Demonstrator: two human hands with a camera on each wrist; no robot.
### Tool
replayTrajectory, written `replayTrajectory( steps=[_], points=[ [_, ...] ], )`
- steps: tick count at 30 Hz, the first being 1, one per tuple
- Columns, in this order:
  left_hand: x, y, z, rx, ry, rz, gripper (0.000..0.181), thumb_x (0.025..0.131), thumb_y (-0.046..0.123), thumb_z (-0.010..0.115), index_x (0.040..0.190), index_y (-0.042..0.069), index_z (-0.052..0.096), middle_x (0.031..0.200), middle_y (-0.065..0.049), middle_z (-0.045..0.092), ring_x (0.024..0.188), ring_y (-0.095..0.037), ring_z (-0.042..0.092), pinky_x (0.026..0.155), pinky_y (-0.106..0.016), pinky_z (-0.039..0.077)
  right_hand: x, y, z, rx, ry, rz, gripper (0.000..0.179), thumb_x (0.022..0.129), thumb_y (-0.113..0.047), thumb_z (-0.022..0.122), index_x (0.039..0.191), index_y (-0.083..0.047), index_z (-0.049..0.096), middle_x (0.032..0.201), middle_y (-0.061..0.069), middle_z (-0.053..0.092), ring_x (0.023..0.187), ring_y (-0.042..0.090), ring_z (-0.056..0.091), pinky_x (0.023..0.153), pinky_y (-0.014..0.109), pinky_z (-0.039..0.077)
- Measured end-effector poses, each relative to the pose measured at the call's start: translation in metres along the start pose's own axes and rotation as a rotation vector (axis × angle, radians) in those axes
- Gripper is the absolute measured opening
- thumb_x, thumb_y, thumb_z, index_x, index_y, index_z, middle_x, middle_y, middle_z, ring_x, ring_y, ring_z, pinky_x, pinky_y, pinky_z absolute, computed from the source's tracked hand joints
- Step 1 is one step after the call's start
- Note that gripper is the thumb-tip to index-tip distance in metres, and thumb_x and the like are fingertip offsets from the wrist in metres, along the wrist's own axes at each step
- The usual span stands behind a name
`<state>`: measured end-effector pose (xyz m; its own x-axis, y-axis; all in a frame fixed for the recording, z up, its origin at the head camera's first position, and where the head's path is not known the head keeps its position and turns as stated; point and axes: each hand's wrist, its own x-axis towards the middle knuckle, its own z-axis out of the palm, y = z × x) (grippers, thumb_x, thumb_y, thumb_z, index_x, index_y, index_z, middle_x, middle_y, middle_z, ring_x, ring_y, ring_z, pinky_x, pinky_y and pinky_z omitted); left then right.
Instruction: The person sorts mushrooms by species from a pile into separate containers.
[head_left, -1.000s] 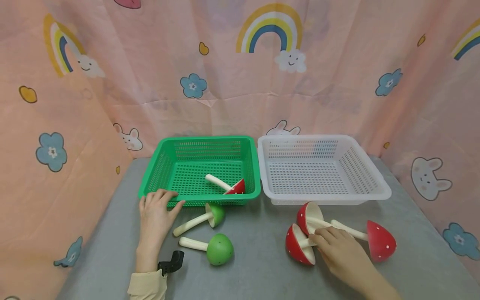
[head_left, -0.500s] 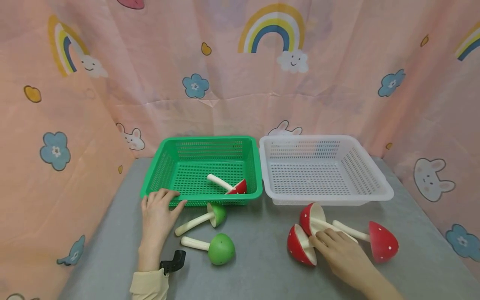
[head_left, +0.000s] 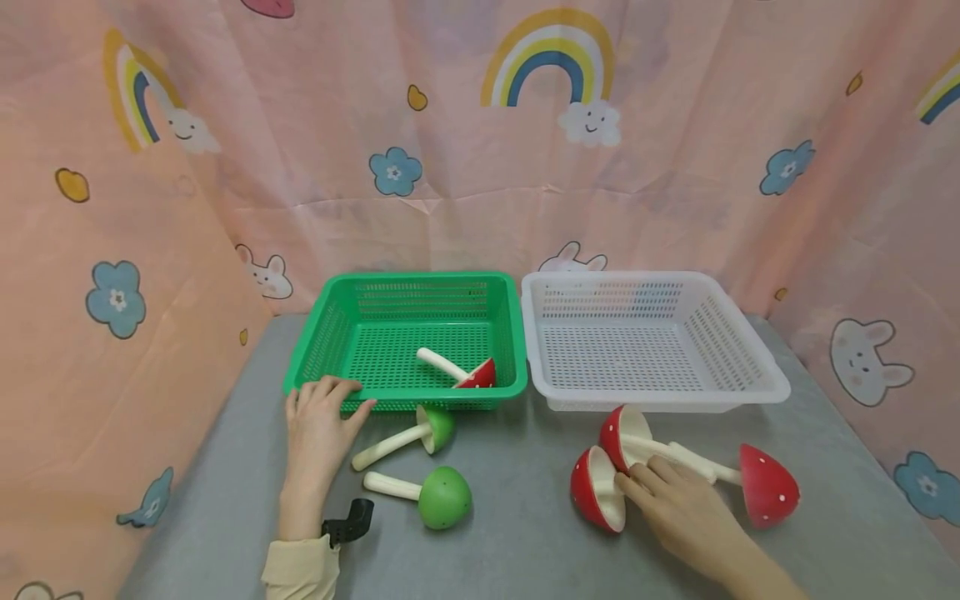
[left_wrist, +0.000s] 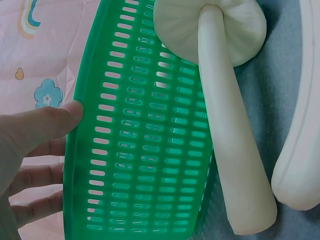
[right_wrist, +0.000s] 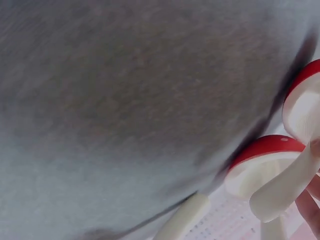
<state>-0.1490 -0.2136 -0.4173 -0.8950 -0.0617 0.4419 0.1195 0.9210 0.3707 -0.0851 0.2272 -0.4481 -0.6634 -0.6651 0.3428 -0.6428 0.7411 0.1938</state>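
Observation:
My left hand (head_left: 317, 433) grips the front rim of the green basket (head_left: 405, 397) near its left corner; in the left wrist view its thumb lies on one side of the rim and its fingers behind. Inside that basket lies a red-capped toy mushroom (head_left: 478, 375). My right hand (head_left: 686, 512) holds the stem of another red toy mushroom (head_left: 588, 492), mostly hidden by the fingers in the head view. In the right wrist view its stem (right_wrist: 282, 195) passes through the fingertips. Close behind it lies a second red mushroom (head_left: 615, 433), and a third one (head_left: 768, 487) to the right.
Two green toy mushrooms (head_left: 445, 498) lie on the grey table (head_left: 517, 533) before the green basket. Beside that basket stands a white basket (head_left: 660, 396). A pink printed curtain (head_left: 465, 233) hangs behind and at both sides.
The held red mushroom's cap has shifted slightly left and turned, showing more of its pale inside. My left hand keeps its place on the rim. The head view has drifted slightly.

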Motion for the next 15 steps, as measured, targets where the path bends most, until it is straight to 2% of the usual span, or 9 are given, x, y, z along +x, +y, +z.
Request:
replayTrajectory(
  steps=[7, 15],
  points=[
    [0.001, 0.000, -0.001, -0.001, -0.004, -0.006, 0.032, 0.082, 0.029, 0.076, 0.106, 0.010, 0.071, 0.108, -0.012, 0.065, 0.110, -0.037, 0.052, 0.111, -0.067, 0.023, 0.007, -0.005, -0.006, 0.006, 0.006, 0.009, 0.070, 0.047, -0.032, 0.094, 0.110, -0.016, 0.067, 0.098, 0.001, 0.069, 0.086, 0.018, 0.063, 0.071, 0.035, 0.059],
    [0.001, 0.000, -0.001, -0.008, -0.015, -0.013, 0.031, 0.082, 0.030, 0.076, 0.107, 0.011, 0.070, 0.109, -0.011, 0.065, 0.112, -0.036, 0.051, 0.111, -0.066, 0.021, 0.019, -0.011, -0.013, 0.006, 0.098, -0.004, 0.070, 0.043, -0.027, 0.095, 0.106, -0.015, 0.067, 0.095, 0.002, 0.067, 0.082, 0.017, 0.061, 0.064, 0.032, 0.057]
  ],
)
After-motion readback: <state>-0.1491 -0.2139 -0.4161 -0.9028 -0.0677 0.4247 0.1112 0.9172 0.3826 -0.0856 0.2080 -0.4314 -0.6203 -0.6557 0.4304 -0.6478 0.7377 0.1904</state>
